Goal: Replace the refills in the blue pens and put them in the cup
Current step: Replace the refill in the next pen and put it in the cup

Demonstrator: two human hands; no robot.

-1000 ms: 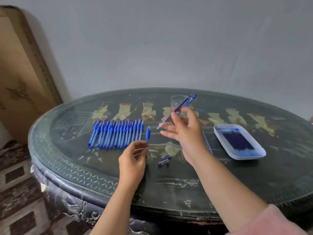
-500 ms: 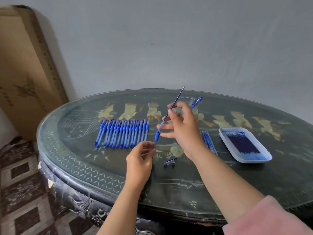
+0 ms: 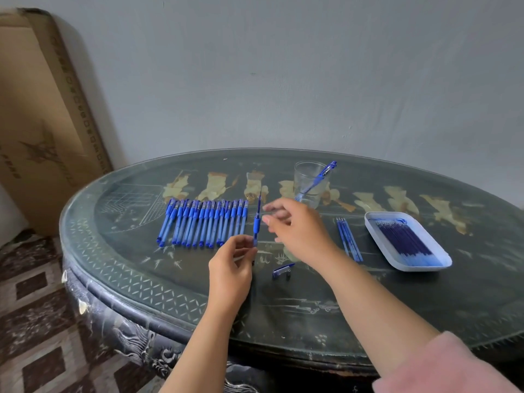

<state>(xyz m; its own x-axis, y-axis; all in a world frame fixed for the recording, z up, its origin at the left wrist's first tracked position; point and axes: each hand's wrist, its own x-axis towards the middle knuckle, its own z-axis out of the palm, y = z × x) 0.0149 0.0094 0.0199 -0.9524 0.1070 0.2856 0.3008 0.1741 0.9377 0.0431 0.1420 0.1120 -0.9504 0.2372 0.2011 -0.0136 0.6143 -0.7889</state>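
Two forearms rise from the bottom edge of the frame, the right one in a pink sleeve [image 3: 442, 364] at the lower right corner. Just below centre, the left hand [image 3: 231, 268] pinches the lower end of a blue pen barrel [image 3: 256, 224] between thumb and fingertips and holds it upright above the surface [image 3: 368, 307]. A thin refill [image 3: 259, 195] pokes out of its top. Right of that hand, a small blue pen part [image 3: 283, 270] lies on the surface. The right hand [image 3: 300, 231] hovers at centre, just right of the barrel, its fingers loosely spread and blurred, with nothing seen in them. Left of centre, a row of blue pens [image 3: 204, 222] lies side by side. Right of the right hand lie three loose refills [image 3: 349, 241], and further right a white tray [image 3: 419, 268] holds a pile of dark refills [image 3: 405, 239]. Farther back, above centre, the clear cup [image 3: 304, 177] stands with one blue pen [image 3: 323, 174] leaning in it. At upper left, a cardboard box [image 3: 42, 123] leans on the wall.
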